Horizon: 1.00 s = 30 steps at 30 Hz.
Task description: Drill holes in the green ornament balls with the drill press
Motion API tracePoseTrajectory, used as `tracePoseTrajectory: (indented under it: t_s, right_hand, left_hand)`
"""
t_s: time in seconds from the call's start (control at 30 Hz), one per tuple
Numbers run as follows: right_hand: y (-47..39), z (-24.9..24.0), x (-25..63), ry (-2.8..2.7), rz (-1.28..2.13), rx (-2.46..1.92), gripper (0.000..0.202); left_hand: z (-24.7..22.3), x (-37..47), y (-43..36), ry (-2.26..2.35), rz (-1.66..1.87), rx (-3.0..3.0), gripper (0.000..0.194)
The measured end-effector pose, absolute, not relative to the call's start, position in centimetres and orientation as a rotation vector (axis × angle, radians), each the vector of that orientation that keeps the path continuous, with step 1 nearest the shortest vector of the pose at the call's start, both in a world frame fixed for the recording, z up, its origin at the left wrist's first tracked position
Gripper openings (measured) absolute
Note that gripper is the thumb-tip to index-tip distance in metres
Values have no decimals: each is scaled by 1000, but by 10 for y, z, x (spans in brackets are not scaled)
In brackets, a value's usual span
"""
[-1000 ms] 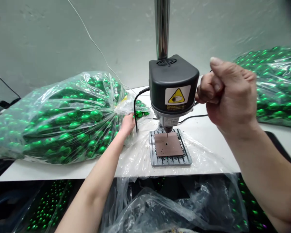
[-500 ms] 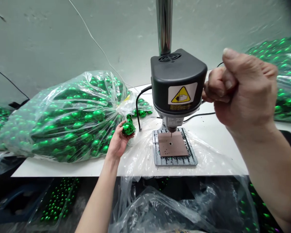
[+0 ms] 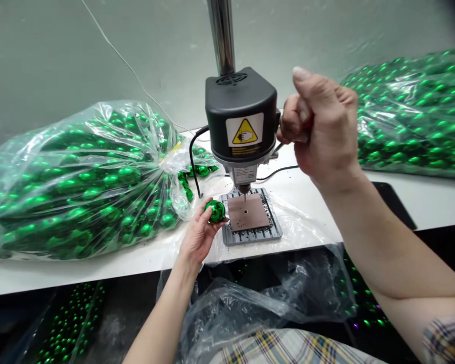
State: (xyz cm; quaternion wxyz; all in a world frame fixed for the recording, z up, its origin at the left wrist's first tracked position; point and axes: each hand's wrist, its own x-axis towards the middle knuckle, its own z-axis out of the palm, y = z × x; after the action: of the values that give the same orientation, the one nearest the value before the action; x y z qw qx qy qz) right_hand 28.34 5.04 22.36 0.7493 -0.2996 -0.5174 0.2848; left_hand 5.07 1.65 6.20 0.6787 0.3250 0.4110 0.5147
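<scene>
Between the thumb and fingers of my left hand is a shiny green ball, held just left of a brown square plate with a small hole. That plate lies on the grey slotted base of a black drill press. Above the hole hangs a thin bit. My right hand is closed beside the right side of the drill head; whatever its curled fingers grip is hidden.
A big clear bag of green balls lies on the white table at the left. Another bag sits at the back right. Loose clear plastic hangs over the front edge, and a black cable loops beside the drill.
My left hand has carried the green ball right, from beside the bag to the edge of the drill base. The view has shifted right; my right hand stays closed beside the drill head.
</scene>
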Motion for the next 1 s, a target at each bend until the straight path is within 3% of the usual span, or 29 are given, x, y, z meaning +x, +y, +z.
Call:
tracePoseTrajectory:
  t_s: [0.3,1.0]
  right_hand:
    - [54,223,287,-1159,663,-632,68]
    - [48,228,283,-1148,634,-666,71]
  left_hand:
    - [27,83,28,1156,1238,1090,64]
    - [8,109,41,1258,1152,1728,54]
